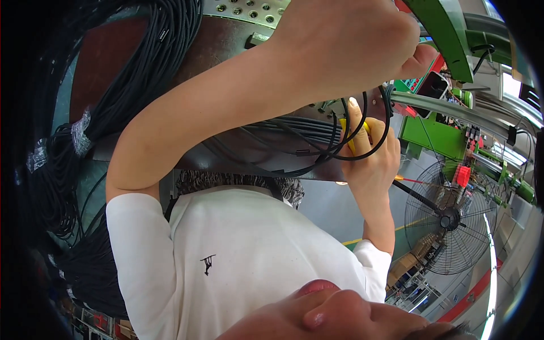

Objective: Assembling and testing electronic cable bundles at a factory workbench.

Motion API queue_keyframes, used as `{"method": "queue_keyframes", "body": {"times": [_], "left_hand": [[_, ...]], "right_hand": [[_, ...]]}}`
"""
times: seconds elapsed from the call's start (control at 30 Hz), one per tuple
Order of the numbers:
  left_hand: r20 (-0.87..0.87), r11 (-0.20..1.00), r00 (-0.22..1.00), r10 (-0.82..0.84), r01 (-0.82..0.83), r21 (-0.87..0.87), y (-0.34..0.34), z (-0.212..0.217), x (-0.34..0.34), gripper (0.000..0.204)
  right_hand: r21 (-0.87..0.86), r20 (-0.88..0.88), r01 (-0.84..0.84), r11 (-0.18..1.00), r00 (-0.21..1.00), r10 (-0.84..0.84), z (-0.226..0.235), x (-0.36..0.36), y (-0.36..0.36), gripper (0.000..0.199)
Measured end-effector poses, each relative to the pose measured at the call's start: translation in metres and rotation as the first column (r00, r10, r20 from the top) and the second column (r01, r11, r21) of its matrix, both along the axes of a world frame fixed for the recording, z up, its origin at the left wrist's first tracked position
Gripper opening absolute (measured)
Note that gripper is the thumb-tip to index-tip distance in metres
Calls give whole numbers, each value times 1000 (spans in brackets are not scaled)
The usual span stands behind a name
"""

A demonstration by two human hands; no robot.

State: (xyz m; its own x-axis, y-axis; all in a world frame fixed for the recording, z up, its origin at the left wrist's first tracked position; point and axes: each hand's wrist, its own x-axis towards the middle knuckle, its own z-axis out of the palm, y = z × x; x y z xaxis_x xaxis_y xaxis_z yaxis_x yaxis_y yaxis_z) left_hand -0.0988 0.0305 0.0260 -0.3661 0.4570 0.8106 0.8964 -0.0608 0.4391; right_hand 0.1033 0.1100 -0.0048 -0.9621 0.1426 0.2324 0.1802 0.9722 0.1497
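My left forearm crosses the upper part of the view. My left hand (357,45) is closed, back toward me; its fingers are mostly hidden, so what it grips cannot be made out. Below it, my right hand (371,150) is curled around a yellow-handled tool (347,136), mostly covered by the fingers, with the index finger pointing up. Thin black cable (387,122) loops around and across my right hand, and up toward the left hand. A bundle of black cables (300,127) lies on the dark tabletop (238,153), running to the right hand.
Thick coils of black cable (164,56) hang at the left, tied with clear wrap (80,133). A perforated metal plate (249,8) lies at the far edge. Green machine frame (445,34) and a metal bar (447,107) stand right. A floor fan (449,218) is at lower right.
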Motion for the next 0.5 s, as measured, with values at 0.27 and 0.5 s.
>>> {"method": "queue_keyframes", "body": {"times": [0.27,0.5], "left_hand": [[-192,990,974,123,-134,-43,-2,7,3,29],[-27,997,998,65,-64,50,2,1,4,30]], "right_hand": [[5,-37,-30,1000,999,31,-5,-1,2,59],[-49,-100,-93,994,991,88,-9,-3,9,56]]}}
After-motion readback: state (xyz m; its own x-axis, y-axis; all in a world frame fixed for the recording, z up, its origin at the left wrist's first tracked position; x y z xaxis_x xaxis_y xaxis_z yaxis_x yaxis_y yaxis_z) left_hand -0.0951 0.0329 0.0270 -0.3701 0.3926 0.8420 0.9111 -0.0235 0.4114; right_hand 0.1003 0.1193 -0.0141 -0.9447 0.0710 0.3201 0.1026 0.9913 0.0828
